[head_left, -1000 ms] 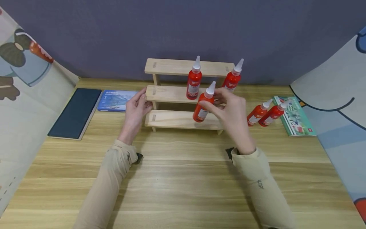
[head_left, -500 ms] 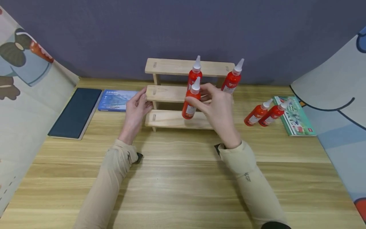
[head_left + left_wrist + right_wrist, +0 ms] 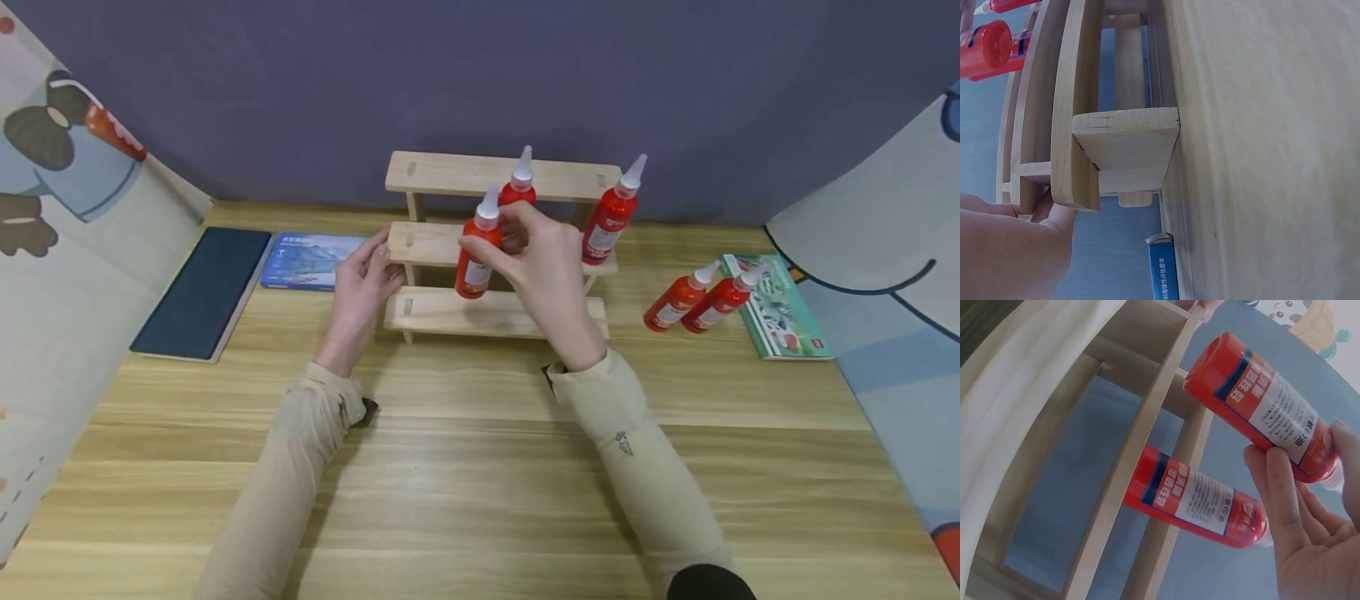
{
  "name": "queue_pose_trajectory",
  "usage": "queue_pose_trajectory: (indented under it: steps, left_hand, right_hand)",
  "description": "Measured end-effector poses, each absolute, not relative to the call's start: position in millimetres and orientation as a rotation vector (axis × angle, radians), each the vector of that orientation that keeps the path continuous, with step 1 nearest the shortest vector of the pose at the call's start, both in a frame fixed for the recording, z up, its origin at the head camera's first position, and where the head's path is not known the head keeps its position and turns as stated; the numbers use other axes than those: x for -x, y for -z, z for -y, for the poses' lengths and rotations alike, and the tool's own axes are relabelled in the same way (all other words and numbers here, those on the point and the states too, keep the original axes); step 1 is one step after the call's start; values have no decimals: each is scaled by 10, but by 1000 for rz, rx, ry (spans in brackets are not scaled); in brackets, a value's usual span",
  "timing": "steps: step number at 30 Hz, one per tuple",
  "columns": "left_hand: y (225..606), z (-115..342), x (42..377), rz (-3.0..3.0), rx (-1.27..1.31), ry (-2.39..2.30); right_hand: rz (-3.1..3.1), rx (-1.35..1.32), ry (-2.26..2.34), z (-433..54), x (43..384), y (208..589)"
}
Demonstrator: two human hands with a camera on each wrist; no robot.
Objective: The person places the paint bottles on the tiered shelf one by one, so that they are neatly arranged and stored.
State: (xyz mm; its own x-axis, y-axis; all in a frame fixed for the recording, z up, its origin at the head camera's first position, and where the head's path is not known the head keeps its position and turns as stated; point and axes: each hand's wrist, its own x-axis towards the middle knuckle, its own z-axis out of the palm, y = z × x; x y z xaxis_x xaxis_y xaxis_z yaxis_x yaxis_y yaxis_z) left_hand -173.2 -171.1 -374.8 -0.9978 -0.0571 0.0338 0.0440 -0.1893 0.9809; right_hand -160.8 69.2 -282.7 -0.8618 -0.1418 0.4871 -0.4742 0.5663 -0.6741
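At the wooden rack (image 3: 442,312), the right hand (image 3: 543,262) pinches a red bottle (image 3: 472,271) by its upper part, base clear of the tiers. As far as visible, the left hand (image 3: 360,287) grips the left end of the middle tier (image 3: 426,242). A second bottle (image 3: 606,229) stands at that tier's right end, a third bottle (image 3: 517,195) shows behind; two more bottles (image 3: 673,304) stand on the table (image 3: 450,500).

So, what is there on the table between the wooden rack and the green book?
In the head view, two white-capped red bottles stand side by side between the wooden rack and the green book.
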Motion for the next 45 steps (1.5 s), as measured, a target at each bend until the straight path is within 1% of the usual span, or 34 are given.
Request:
queue_pose_trajectory:
  steps: [9,30,45]
  left_hand:
    - [3742,1696,1743,1959,-48,2379]
    - [3722,1679,1742,1951,-94,2379]
    - [3722,1681,1743,1951,-97,2383]
  right_hand:
    - [2455,-494,-1184,-563,1712,2821]
    - [2394,-615,-1241,-271,1895,2756]
    - [2450,-590,-1143,-15,2064,2773]
